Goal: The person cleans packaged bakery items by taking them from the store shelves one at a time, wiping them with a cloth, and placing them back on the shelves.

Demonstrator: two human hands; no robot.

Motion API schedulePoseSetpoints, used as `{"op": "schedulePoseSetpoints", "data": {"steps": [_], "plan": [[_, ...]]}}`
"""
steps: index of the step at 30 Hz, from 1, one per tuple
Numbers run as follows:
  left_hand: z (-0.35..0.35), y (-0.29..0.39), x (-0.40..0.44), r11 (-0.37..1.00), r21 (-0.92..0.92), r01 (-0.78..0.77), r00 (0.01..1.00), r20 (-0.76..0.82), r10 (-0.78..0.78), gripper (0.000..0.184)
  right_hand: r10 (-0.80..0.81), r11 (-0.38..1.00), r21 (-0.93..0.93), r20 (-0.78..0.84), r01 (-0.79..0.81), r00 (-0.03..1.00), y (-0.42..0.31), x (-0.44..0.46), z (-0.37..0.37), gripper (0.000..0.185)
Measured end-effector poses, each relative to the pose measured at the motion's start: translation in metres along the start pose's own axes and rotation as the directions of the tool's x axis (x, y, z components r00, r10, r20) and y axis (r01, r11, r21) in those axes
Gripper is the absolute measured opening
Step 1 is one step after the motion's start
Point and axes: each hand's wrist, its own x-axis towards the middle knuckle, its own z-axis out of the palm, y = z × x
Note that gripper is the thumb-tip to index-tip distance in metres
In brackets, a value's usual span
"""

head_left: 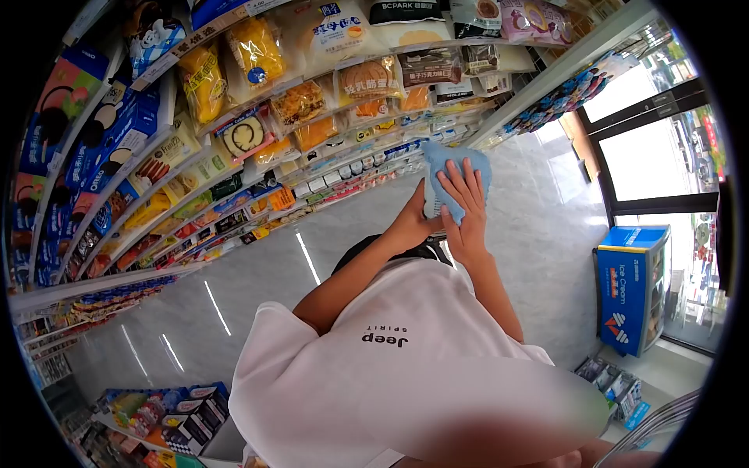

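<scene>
A light blue cloth (434,173), folded into a pad, is between my two hands in front of my body. My left hand (417,220) grips it from the left and beneath, its fingers mostly hidden behind the cloth. Flat across the top of the cloth lies my right hand (465,196), fingers stretched out and slightly apart.
Shelves of packaged bread (257,51) and blue Oreo boxes (117,144) curve along the left and front. A blue ice cream freezer (624,288) stands at right by the glass door (651,160). Boxed goods (195,421) sit low at left, on the grey floor (538,226).
</scene>
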Motion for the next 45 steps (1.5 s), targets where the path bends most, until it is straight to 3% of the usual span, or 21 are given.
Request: {"op": "schedulePoseSetpoints", "data": {"steps": [3,6,10,12,17,18,22,26,29,30,32,33,34,35,36,37,39,40,41,43,45], "plan": [[-0.006,-0.006,0.005,0.981,-0.167,0.101,0.995,0.034,-0.096,0.091,-0.136,0.988,-0.055,0.163,0.147,0.977,-0.015,-0.007,-0.002,0.049],[0.001,-0.009,0.01,0.842,-0.531,0.092,0.984,-0.079,-0.158,0.081,-0.046,0.999,0.017,0.082,0.045,0.996,-0.005,-0.008,0.002,0.047],[0.006,0.027,0.022,0.67,-0.722,0.174,0.913,-0.136,-0.385,0.044,0.02,0.999,-0.025,-0.031,-0.021,0.999,0.012,-0.005,0.001,0.046],[-0.003,0.024,0.033,0.56,-0.804,0.2,0.886,-0.095,-0.454,0.037,-0.011,0.996,-0.085,0.057,0.016,0.998,0.003,-0.009,-0.003,0.048],[-0.023,0.008,0.03,0.519,-0.824,0.225,0.949,0.066,-0.307,0.044,-0.193,0.964,-0.134,0.235,0.229,0.953,-0.01,-0.023,0.001,0.052],[-0.023,0.01,0.031,0.498,-0.836,0.232,0.954,0.095,-0.285,0.045,-0.179,0.969,-0.127,0.219,0.21,0.959,-0.006,-0.022,-0.001,0.053],[-0.007,0.027,0.038,0.616,-0.775,0.137,0.92,-0.131,-0.37,0.046,-0.002,0.99,-0.139,-0.052,-0.005,0.999,0.009,-0.018,0.007,0.054],[-0.016,0.018,0.029,0.504,-0.846,0.175,0.954,0.019,-0.299,0.048,-0.128,0.976,-0.156,0.147,0.15,0.981,-0.012,-0.027,0.007,0.056],[0.0,0.03,0.03,0.743,-0.669,0.022,0.945,-0.23,-0.234,0.052,-0.012,1.0,-0.023,0.043,0.013,0.999,0.004,-0.025,0.008,0.05],[0.003,0.027,0.032,0.819,-0.571,-0.057,0.954,-0.274,-0.125,0.056,0.074,0.99,0.122,-0.045,-0.068,0.996,0.006,-0.022,0.009,0.048],[0.006,0.024,0.028,0.917,-0.393,-0.066,0.976,-0.218,-0.023,0.056,0.282,0.891,0.413,-0.18,-0.187,0.942,0.009,-0.015,0.012,0.046],[0.008,0.028,0.026,0.951,-0.3,-0.078,0.984,-0.177,0.025,0.056,0.486,0.722,0.624,-0.149,-0.3,0.861,0.015,-0.015,0.014,0.047],[0.011,0.034,0.021,0.91,-0.413,-0.045,0.989,-0.148,-0.018,0.061,0.661,0.49,0.793,-0.069,-0.361,0.747,0.023,-0.018,0.017,0.048],[0.009,0.037,0.017,0.921,-0.376,-0.101,0.991,-0.122,0.059,0.063,0.79,0.22,0.906,0.052,-0.362,0.611,0.027,-0.023,0.017,0.049],[0.007,0.04,0.015,0.926,-0.342,-0.162,0.986,-0.093,0.139,0.065,0.804,0.028,0.965,0.133,-0.259,0.579,0.015,-0.015,0.006,0.05],[0.005,0.041,0.013,0.923,-0.312,-0.226,0.974,-0.063,0.217,0.067,0.789,-0.025,0.975,0.156,-0.223,0.595,0.02,-0.019,0.003,0.05],[0.003,0.046,0.012,0.948,0.024,-0.318,0.946,-0.054,0.318,0.058,0.748,-0.139,0.979,0.204,-0.151,0.632,0.026,-0.022,-0.001,0.052],[-0.001,0.052,0.012,0.92,0.197,-0.338,0.937,-0.019,0.348,0.055,0.743,-0.316,0.936,0.345,-0.154,0.573,0.013,-0.014,-0.011,0.055],[-0.002,0.055,0.012,0.86,0.366,-0.355,0.927,0.019,0.375,0.052,0.72,-0.34,0.927,0.365,-0.158,0.59,0.015,-0.016,-0.011,0.055],[0.0,0.054,0.014,0.871,0.347,-0.348,0.916,-0.075,0.395,0.05,0.665,-0.39,0.905,0.403,-0.169,0.628,0.019,-0.018,-0.01,0.057],[-0.002,0.05,0.019,0.848,0.37,-0.379,0.887,-0.117,0.447,0.053,0.709,-0.395,0.895,0.44,-0.206,0.551,0.016,-0.017,-0.011,0.056]]}}
